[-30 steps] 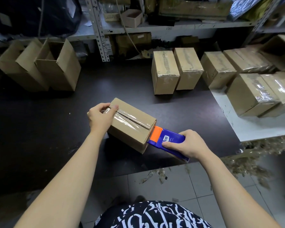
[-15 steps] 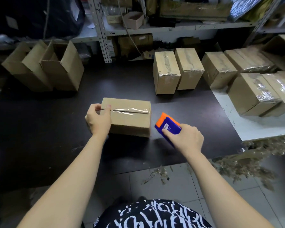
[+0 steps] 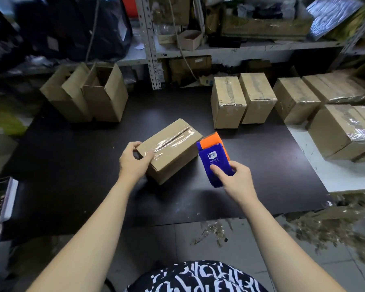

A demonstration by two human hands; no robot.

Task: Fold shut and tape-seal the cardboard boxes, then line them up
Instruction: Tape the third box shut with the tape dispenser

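A small cardboard box (image 3: 173,148) lies on the black table (image 3: 72,165), its flaps folded shut with clear tape along the top seam. My left hand (image 3: 133,161) grips its near left corner, thumb and fingers curled round the taped end. My right hand (image 3: 232,178) holds a blue and orange tape dispenser (image 3: 214,157) just right of the box, its orange end beside the box's right end. Two sealed boxes (image 3: 240,100) stand side by side at the back of the table.
Open boxes (image 3: 86,95) stand at the back left. Several more sealed boxes (image 3: 335,119) sit on the white table (image 3: 335,178) at the right. Metal shelving (image 3: 154,43) runs behind. A phone (image 3: 0,199) lies at the left edge. Tape scraps litter the floor (image 3: 219,230).
The box was tilted up with the dispenser running off its end. It now lies flat and has been turned so the seam points away to the right. The dispenser has lifted clear.
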